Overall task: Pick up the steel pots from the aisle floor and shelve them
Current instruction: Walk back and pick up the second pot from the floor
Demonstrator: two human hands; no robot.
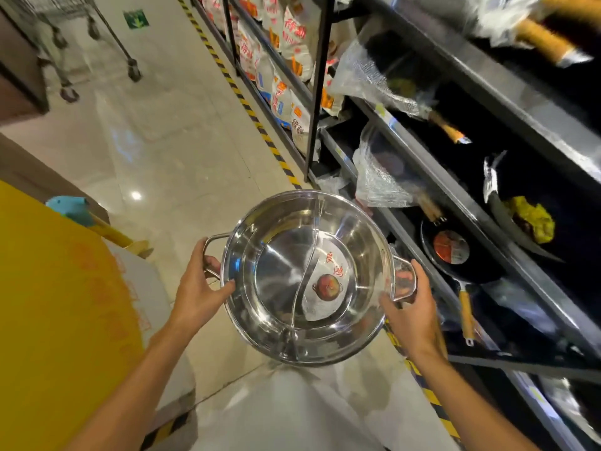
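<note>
A wide steel pot (pixel 283 275) with a curved divider and a paper label inside is held level above the aisle floor, in the middle of the view. My left hand (pixel 201 288) grips its left loop handle and rim. My right hand (pixel 411 304) grips its right loop handle. The pot hangs just left of the dark metal shelves (pixel 461 203), close to their lower tiers.
The shelves on the right hold frying pans (pixel 455 252) with wooden handles and plastic-wrapped woks (pixel 383 76). Bagged goods (pixel 286 60) fill the racks beyond. A yellow-draped stand (pixel 58 304) sits at left. Trolley wheels (pixel 133 71) stand far up the tiled aisle floor (pixel 169 141).
</note>
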